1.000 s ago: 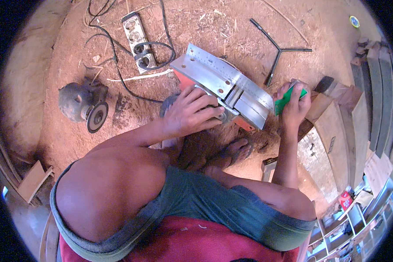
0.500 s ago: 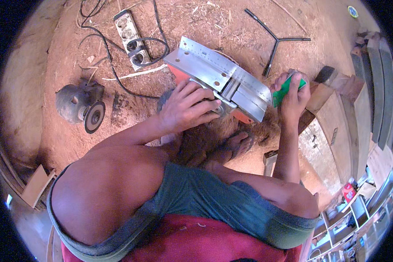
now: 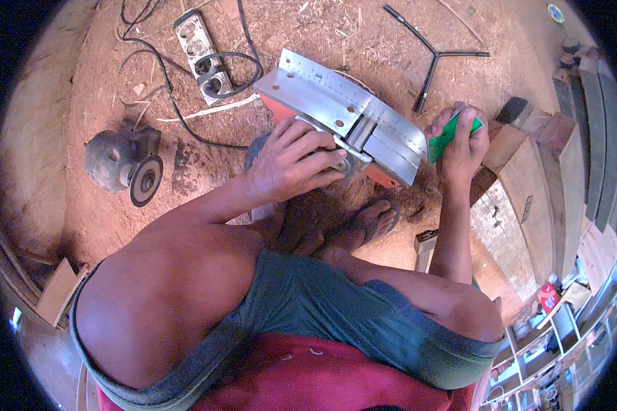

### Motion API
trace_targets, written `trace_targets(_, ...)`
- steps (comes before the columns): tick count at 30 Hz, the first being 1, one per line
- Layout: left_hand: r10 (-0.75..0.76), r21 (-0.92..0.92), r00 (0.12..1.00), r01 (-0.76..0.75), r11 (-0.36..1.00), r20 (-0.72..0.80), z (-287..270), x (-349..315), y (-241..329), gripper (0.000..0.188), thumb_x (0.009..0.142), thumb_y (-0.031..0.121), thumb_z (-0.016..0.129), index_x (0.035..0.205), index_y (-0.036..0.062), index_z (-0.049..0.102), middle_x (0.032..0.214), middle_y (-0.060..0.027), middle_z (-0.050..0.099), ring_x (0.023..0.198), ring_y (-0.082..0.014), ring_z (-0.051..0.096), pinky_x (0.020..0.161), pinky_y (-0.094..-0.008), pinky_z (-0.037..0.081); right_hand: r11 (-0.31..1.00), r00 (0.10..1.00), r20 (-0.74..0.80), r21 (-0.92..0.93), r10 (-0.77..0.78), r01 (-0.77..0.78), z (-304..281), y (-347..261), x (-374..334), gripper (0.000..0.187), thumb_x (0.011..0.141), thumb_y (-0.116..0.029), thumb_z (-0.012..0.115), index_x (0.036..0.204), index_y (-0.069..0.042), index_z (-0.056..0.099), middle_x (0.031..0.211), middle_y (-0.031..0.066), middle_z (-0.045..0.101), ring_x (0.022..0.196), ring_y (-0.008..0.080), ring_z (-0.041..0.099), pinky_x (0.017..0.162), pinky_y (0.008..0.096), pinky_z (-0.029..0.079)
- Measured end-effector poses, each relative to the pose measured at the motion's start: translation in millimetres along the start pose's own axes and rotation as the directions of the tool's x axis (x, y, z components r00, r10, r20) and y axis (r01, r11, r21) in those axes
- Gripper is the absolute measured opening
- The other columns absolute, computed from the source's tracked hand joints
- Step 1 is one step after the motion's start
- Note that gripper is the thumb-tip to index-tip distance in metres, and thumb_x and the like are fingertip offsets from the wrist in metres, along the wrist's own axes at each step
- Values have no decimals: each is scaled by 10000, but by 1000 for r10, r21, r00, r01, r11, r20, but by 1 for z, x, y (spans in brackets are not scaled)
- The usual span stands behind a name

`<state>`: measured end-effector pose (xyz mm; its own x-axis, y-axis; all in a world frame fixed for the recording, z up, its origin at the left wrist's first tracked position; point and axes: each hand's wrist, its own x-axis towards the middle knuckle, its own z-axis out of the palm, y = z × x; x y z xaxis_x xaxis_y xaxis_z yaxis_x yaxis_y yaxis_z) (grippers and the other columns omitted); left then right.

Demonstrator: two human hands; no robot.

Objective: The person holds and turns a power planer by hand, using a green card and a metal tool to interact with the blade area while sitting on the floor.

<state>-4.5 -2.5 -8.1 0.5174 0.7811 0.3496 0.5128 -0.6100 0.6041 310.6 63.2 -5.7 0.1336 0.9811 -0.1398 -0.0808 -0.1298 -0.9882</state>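
An electric planer [image 3: 315,92] lies tilted in front of me with its silver metal sole facing up and its orange body beneath. Across the middle of the sole runs the slot with the cutter drum [image 3: 360,130]. My left hand [image 3: 295,157] is closed on the planer's near side, the fingers bent over a metal part by the drum. Just off the planer's right end, my right hand [image 3: 463,140] grips a small flat green piece [image 3: 452,135], thumb on top. That piece is partly covered by the fingers, and its kind does not show.
On the sandy floor lie a power strip [image 3: 202,55] with black cables, a grinder [image 3: 120,164] with a disc, and a black three-armed wrench [image 3: 434,55]. Wooden boards [image 3: 528,198] are stacked at right, beside shelves [image 3: 548,342]. My foot [image 3: 373,222] is under the planer.
The whole view has shifted slightly, and the planer sits a little higher and further left in it. Both hands keep their hold.
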Motion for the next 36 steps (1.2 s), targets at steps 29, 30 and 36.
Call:
trace_targets(29, 25, 10, 1000, -25, 1000, 1, -2, 6, 3, 363, 779, 230, 924, 1109, 152, 793, 1127, 7, 697, 1035, -258, 654, 901, -424, 532, 997, 1000, 24, -79, -9, 11, -4, 1, 2, 333, 1185, -321, 524, 1117, -2, 590, 843, 104, 629, 700, 182, 599, 659, 362, 554)
trace_targets(30, 29, 13, 1000, -29, 1000, -6, -1, 6, 2, 361, 777, 228, 924, 1106, 152, 797, 1127, 7, 699, 1034, -257, 654, 899, -424, 534, 995, 1000, 28, -99, -12, 15, -7, 3, 3, 335, 1185, -320, 522, 1112, -1, 591, 841, 104, 630, 703, 183, 601, 660, 364, 554)
trace_targets(36, 33, 25, 999, -33, 999, 0, -2, 3, 0, 362, 773, 225, 921, 1109, 155, 806, 1132, 10, 701, 1030, -253, 653, 891, -422, 534, 992, 999, 47, -125, -27, 33, -7, 7, 4, 345, 1186, -328, 520, 1106, 0, 590, 837, 103, 628, 713, 183, 606, 665, 373, 555)
